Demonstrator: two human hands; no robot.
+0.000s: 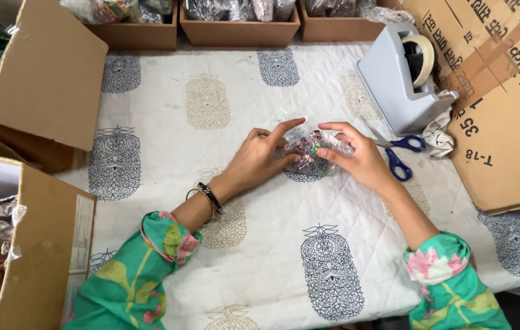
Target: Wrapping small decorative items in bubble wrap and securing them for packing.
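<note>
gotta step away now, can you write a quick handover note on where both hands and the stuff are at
Left hand: fingers on the left side of a small clear plastic packet with colourful contents.
Right hand: grips the packet's right side.
The packet sits on the quilted printed cloth, mid-table, both hands on it.
Blue-handled scissors lie just right of the right hand; grey tape dispenser behind them.
Done: packet gathered in the wrap. Left: no tape seen on it yet.
</note>
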